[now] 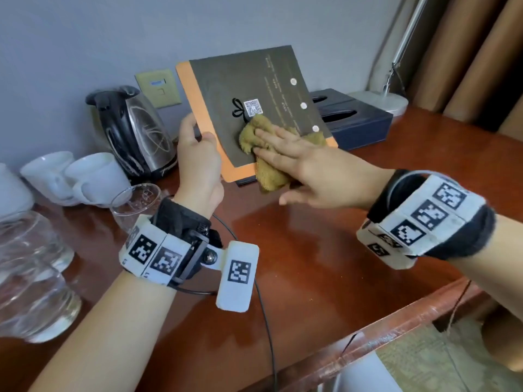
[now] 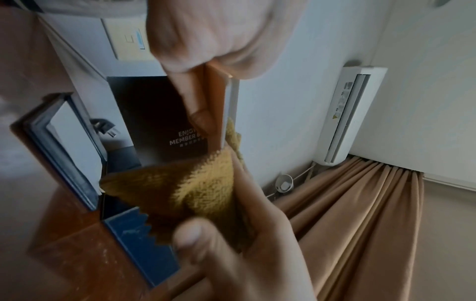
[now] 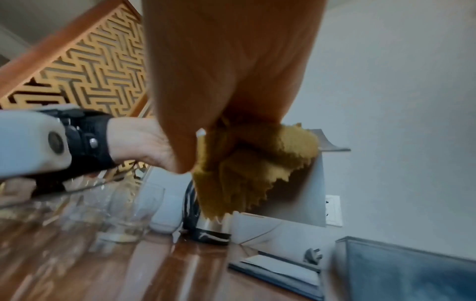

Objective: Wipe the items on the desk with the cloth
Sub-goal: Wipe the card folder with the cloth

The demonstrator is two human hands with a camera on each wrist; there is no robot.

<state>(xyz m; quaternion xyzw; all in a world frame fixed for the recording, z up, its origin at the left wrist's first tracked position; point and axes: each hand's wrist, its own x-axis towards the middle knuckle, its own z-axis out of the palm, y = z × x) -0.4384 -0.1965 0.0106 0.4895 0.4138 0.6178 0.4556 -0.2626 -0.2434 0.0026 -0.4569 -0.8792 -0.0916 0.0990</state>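
Note:
A dark folder with an orange border [image 1: 254, 89] is held tilted above the desk [image 1: 311, 250]. My left hand [image 1: 198, 154] grips its left orange edge, thumb in front; the left wrist view shows that edge [image 2: 216, 97] pinched between thumb and fingers. My right hand [image 1: 297, 159] lies flat with straight fingers on a mustard-yellow cloth [image 1: 268, 171], pressing it against the folder's lower front. In the right wrist view the cloth [image 3: 252, 169] bunches under my palm against the folder. The cloth [image 2: 185, 187] also fills the middle of the left wrist view.
A steel kettle [image 1: 133, 131] stands behind my left hand. White cups [image 1: 93, 176] and clear glasses [image 1: 31, 267] crowd the desk's left. A dark blue tissue box [image 1: 356, 120] and a lamp base [image 1: 387, 100] sit at the back right. A black cable [image 1: 263, 306] crosses the desk.

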